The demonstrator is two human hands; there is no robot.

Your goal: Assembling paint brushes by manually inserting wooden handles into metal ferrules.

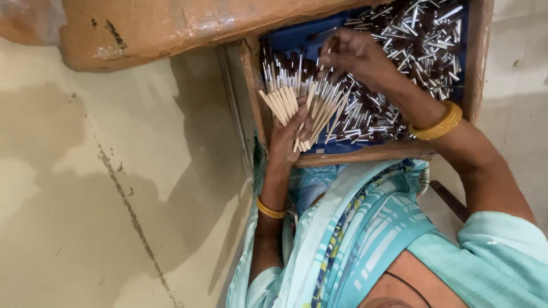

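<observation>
Head view shows your left hand (283, 138) closed around a bundle of sticks (308, 111). The fingers wrap the lower ends, and the sticks spread out like a fan above the hand. They are thin and pale, with metal sleeves and dark tips on the far ends. The bundle is over the near edge of the box (365, 153), partly above the pile inside it.

Your right hand (351, 54) is further in, over the middle of the box. The fingers are bent and drawn together at the tips, just above the upper ends of the fanned bundle. I cannot tell if they pinch one stick or only touch the pile.

Loose sticks (419, 37) of the same kind fill the box, with silver sleeves and brown tips lying in all directions. The box has wooden sides and a blue lining (291, 40). You wear one yellow bangle (438, 126) on the right wrist and another bangle (269, 209) on the left wrist. Your light blue striped cloth (354, 228) hangs below the box. A brown cardboard carton (171, 25) covered with clear film lies just beside the box, at its far left corner. The pale floor (85, 199) has dark stains and a long crack.
</observation>
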